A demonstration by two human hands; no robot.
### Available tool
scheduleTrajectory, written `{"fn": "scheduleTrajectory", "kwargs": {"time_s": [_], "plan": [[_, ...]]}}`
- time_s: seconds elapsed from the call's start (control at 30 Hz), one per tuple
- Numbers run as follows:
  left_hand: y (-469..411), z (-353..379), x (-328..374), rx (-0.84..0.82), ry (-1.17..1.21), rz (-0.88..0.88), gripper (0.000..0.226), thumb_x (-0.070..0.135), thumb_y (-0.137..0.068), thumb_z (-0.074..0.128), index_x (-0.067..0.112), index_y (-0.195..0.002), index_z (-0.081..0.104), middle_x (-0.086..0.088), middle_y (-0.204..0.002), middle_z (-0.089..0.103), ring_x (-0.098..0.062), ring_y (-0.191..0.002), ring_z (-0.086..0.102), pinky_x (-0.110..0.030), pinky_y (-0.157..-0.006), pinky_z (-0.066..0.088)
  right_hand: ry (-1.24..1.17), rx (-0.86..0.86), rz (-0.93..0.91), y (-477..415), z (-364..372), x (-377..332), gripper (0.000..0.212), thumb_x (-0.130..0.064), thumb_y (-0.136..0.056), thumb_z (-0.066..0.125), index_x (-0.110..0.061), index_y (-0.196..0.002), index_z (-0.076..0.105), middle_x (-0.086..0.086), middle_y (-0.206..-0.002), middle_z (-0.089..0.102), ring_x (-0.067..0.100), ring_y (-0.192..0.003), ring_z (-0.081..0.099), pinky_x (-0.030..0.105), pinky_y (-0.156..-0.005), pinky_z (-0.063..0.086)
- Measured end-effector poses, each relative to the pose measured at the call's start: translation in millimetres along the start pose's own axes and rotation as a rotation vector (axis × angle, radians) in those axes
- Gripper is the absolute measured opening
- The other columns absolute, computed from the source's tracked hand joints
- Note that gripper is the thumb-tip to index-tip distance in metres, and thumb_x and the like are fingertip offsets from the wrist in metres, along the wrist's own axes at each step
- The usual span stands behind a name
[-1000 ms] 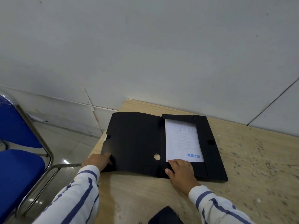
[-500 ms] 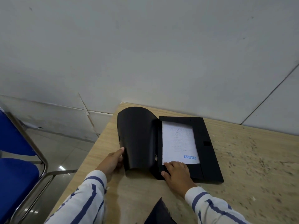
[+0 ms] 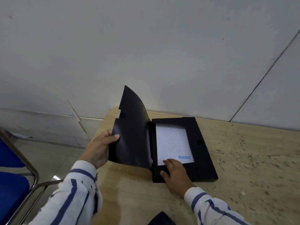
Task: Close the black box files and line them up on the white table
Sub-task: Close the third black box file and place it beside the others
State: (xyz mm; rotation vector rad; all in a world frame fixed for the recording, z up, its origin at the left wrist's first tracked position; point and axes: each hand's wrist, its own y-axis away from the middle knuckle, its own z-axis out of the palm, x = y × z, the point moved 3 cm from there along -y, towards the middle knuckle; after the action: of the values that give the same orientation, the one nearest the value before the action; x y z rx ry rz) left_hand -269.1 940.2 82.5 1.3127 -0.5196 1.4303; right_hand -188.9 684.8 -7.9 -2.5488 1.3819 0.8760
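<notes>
A black box file (image 3: 183,148) lies open on the desk (image 3: 243,168), at its far left corner, close to the wall (image 3: 146,46). Its tray rests flat; inside lies a white sheet (image 3: 172,143) with "REJECTED" in blue at the near right corner. The file's cover (image 3: 131,135) stands lifted and curved, hinged along the tray's left side.

The left hand (image 3: 99,148) grasps the cover's left edge, thumb on the inner face and fingers (image 3: 106,135) wrapped behind it. The right hand (image 3: 176,174) lies flat and released on the near edge of the tray, its fingers touching the sheet's near edge and holding nothing.

Both sleeves are white with blue stripes. A dark corner of another thing (image 3: 161,219) shows at the near edge; what it is cannot be told. A blue chair (image 3: 11,184) stands left of the desk.
</notes>
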Motion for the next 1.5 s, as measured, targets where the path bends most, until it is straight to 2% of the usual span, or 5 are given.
{"fn": "scheduleTrajectory", "kwargs": {"time_s": [0.3, 0.43, 0.9, 1.1, 1.5], "plan": [[-6.5, 119.6, 39.9, -0.103, -0.442, 0.030, 0.035, 0.041, -0.080, 0.065, 0.029, -0.112, 0.056, -0.001, -0.108, 0.065, -0.021, -0.099, 0.062, -0.036, -0.076, 0.050, -0.119, 0.224, 0.123, 1.4, -48.0, 38.1, 0.036, -0.024, -0.092, 0.056, -0.015, -0.126, 0.055, 0.004, -0.137, 0.049, 0.021, -0.130, 0.038, 0.030, -0.109, 0.031], [-16.8, 167.3, 2.9, -0.061, -0.513, 0.115, 0.051, 0.057, -0.087, 0.051, 0.033, -0.132, 0.046, 0.007, -0.127, 0.053, -0.016, -0.116, 0.051, -0.040, -0.095, 0.044, -0.245, 0.273, 0.171, 1.6, -68.4, 60.0, 0.032, -0.024, -0.093, 0.054, -0.011, -0.122, 0.058, 0.009, -0.127, 0.057, 0.022, -0.115, 0.051, 0.028, -0.097, 0.040], [-51.2, 148.3, -110.1, 0.184, -0.964, -0.107, 0.076, 0.053, -0.079, 0.067, 0.030, -0.144, 0.035, -0.013, -0.151, 0.029, -0.037, -0.137, 0.035, -0.046, -0.114, 0.031, -1.312, 0.091, 0.380, -0.1, -115.8, 101.9, 0.036, -0.043, -0.095, 0.044, -0.021, -0.114, 0.067, 0.005, -0.114, 0.071, 0.023, -0.104, 0.067, 0.039, -0.088, 0.052], [-53.8, 149.1, -115.5, 0.169, -0.997, -0.105, 0.082, 0.046, -0.076, 0.074, 0.027, -0.144, 0.033, -0.013, -0.147, 0.032, -0.036, -0.133, 0.041, -0.044, -0.111, 0.035, -0.850, 0.080, 0.271, -2.9, -121.8, 114.6, 0.055, 0.001, -0.090, 0.047, -0.031, -0.134, 0.046, 0.005, -0.119, 0.066, 0.022, -0.107, 0.064, 0.036, -0.088, 0.054], [-62.6, 144.6, -124.1, 0.157, -1.039, -0.145, 0.117, 0.041, -0.071, 0.080, 0.012, -0.154, 0.003, -0.013, -0.156, 0.015, -0.032, -0.142, 0.029, -0.043, -0.117, 0.030, -0.150, 0.123, 0.366, -17.5, -86.1, 118.0, 0.062, -0.017, -0.082, 0.056, -0.011, -0.139, 0.031, 0.012, -0.144, 0.031, 0.031, -0.124, 0.041, 0.041, -0.104, 0.042]]}}
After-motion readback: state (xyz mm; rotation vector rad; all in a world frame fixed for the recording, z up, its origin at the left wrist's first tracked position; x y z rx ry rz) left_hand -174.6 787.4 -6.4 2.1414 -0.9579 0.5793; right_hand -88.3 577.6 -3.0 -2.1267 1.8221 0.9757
